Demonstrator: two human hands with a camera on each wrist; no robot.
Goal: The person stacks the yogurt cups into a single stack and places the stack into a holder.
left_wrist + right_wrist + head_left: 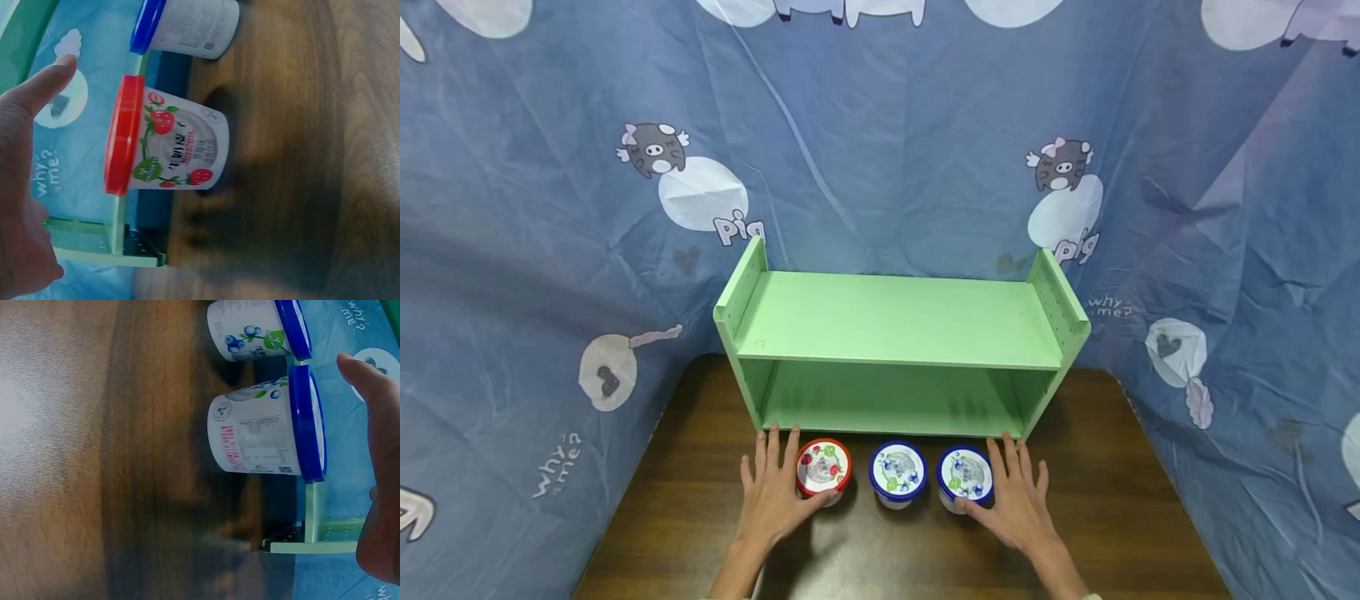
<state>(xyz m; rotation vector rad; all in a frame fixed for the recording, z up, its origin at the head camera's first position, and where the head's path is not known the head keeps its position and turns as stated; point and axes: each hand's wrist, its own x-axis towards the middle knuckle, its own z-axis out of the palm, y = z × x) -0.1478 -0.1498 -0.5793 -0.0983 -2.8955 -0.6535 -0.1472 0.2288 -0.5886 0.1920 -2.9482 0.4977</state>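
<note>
Three lidded tubs stand in a row on the table. The left one, a red-lidded strawberry tub [822,467], has my left hand [771,500] beside it, fingers spread and thumb over its near edge in the head view. In the left wrist view, that hand [25,181] hovers above the lid with a gap. A blue-lidded blueberry tub [898,470] stands in the middle. The other blue-lidded tub [966,475] is nearest my right hand [1018,508]. In the right wrist view, the right hand [382,444] is spread above this tub [262,437], apart from it.
Right behind the tubs stands a light green two-tier shelf [895,321] with raised side panels. The brown wooden table [1120,500] extends to both sides of the hands. A blue curtain [895,167] with pig prints hangs behind the shelf and along the sides.
</note>
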